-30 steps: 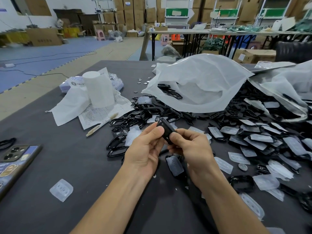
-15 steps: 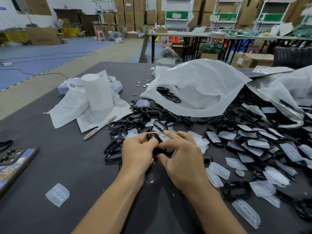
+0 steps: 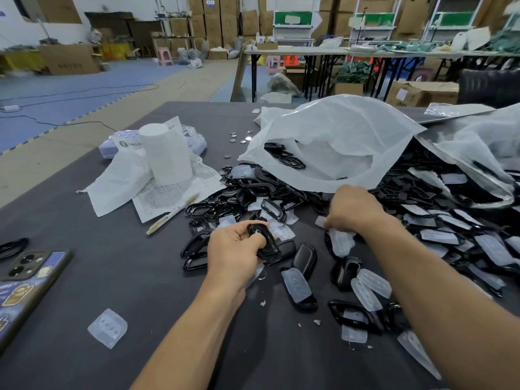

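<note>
Gripping the black shell (image 3: 266, 244) in a curled left hand (image 3: 236, 250), pinch just one clear pad (image 3: 340, 242) under the right hand (image 3: 354, 212), whose bent fingers hide whether it holds any.

L hand (image 3: 236, 249) curled tight; R hand (image 3: 353, 211) palm down, knuckles up

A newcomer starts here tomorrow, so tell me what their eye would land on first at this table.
First comes the sprawling heap of black shells and clear pads covering the right half of the table, spilling from under a big white bag at the far middle. Next come the hands at the centre. The left hand grips a black shell, while the right hand digs into the heap's near edge.
</note>
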The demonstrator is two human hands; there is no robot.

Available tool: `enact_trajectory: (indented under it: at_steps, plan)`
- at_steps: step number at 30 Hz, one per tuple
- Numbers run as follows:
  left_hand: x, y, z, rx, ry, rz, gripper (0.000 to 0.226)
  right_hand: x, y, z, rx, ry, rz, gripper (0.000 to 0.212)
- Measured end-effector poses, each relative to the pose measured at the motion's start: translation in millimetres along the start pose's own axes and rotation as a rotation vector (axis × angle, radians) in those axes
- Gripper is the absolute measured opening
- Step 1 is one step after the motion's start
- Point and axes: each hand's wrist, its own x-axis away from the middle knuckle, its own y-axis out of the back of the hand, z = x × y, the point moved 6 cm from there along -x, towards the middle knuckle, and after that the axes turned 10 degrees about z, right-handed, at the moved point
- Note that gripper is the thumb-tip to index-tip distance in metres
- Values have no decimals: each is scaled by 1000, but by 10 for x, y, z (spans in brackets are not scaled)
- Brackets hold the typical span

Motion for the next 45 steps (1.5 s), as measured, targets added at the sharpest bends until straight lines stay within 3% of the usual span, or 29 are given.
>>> enact_trajectory:
  at_steps: [3, 6, 7, 9, 11, 15, 19, 24, 41, 45]
  plan:
    - [15, -33, 3, 20, 9, 16, 47, -80, -11, 116, 32, 94, 37, 5]
    - [16, -39, 31, 34, 28, 39, 44, -30, 71, 109, -104, 139, -70, 15]
    - [16, -46, 31, 38, 34, 50, 42, 38, 120, 104, -231, 165, -150, 19]
    - [23, -71, 24, 56, 51, 72, 41, 231, 130, 109, -711, 242, -240, 21]
    - [29, -104, 13, 61, 66, 96, 39, 424, -7, 152, -1193, 288, -195, 19]
    - [53, -134, 6, 29, 57, 118, 34, 715, -386, 320, -1522, 322, -34, 25]
    - [103, -184, -24, 55, 43, 216, 35, 819, -602, 400, -1520, 327, 58, 31]
    - [83, -198, -22, 49, 35, 203, 37, 817, -576, 371, -1485, 304, 72, 40]
    - [108, -168, -50, 39, -13, 139, 35, 897, -561, 333, -1672, 335, 110, 28]
    - [96, -151, -34, 39, -27, 109, 36, 903, -556, 373, -1591, 371, 59, 26]
